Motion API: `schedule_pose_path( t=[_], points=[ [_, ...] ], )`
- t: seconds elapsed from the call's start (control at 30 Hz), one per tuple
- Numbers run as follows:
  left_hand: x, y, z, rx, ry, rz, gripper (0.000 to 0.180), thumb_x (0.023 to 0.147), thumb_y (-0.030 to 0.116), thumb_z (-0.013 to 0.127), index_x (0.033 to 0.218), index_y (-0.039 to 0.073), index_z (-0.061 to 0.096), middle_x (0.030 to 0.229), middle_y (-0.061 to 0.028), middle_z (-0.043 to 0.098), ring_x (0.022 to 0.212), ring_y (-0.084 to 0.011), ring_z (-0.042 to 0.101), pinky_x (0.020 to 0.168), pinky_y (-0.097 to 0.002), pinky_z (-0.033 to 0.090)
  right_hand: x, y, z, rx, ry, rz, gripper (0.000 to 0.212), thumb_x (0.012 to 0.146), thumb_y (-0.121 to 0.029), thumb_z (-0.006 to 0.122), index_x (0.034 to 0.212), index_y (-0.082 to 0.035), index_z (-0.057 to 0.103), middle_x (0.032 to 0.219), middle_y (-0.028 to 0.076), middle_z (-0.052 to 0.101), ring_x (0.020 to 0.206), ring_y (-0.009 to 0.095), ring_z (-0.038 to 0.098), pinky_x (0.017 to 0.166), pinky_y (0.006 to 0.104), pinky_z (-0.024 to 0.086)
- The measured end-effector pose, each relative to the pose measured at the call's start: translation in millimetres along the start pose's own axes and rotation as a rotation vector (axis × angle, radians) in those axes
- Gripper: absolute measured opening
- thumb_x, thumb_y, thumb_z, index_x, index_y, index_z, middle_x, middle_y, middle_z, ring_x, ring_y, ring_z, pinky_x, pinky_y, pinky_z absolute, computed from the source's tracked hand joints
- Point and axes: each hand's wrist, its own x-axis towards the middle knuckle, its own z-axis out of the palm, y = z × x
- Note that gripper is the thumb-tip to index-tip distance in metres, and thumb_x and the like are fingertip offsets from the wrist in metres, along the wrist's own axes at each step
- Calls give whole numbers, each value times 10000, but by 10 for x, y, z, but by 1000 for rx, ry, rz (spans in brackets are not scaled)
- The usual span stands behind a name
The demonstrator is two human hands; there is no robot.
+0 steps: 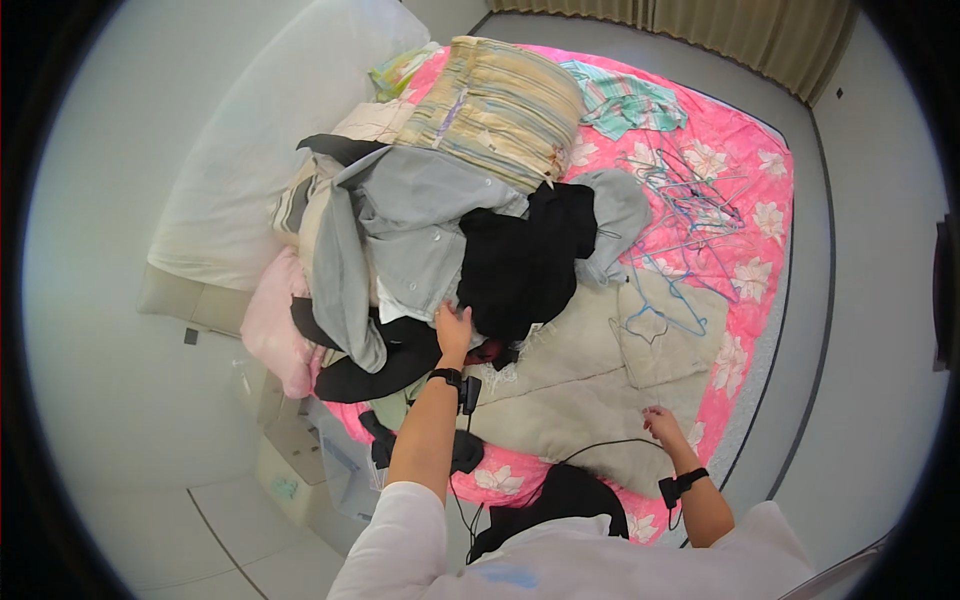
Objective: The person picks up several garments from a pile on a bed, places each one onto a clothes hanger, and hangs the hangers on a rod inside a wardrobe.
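Note:
My left hand (453, 330) reaches into the clothes heap, its fingers closed at the lower edge of a light grey buttoned jacket (415, 225). Just to the right of that hand lies a crumpled black garment (520, 260), with a grey piece of clothing (612, 215) beyond it. Above a beige blanket (560, 385) hovers my right hand (662, 425), fingers loosely bent and apart, with nothing visible in it. Nearest to it, a blue clothes hanger (672, 305) rests on a folded part of the blanket.
A pink flowered sheet (735, 365) covers the bed. Several tangled hangers (695, 195) lie at the right. Farther back are a striped bundle (490, 105) and a teal checked cloth (630, 100). A pink pillow (278, 325) sits left. Cables hang from both wrist straps.

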Motion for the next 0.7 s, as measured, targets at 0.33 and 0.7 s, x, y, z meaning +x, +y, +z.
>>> schedule_pose_path(
  t=[0.33, 0.7],
  points=[
    [-119, 898, 141, -296, -552, 23, 489, 843, 353, 654, 1072, -72, 577, 859, -211, 647, 770, -330, 625, 675, -411, 492, -359, -147, 343, 302, -82, -149, 247, 877, -244, 641, 1022, -55, 576, 695, -11, 533, 489, 44, 371, 435, 214, 281],
    [-2511, 1609, -1247, -36, -1064, 530, 427, 910, 350, 576, 872, -75, 587, 780, -301, 584, 745, -450, 587, 645, -476, 452, -1007, -1246, 830, 749, -215, -266, 183, 886, -143, 625, 1034, -76, 542, 810, 2, 595, 476, 38, 392, 390, 180, 280]
  ],
)
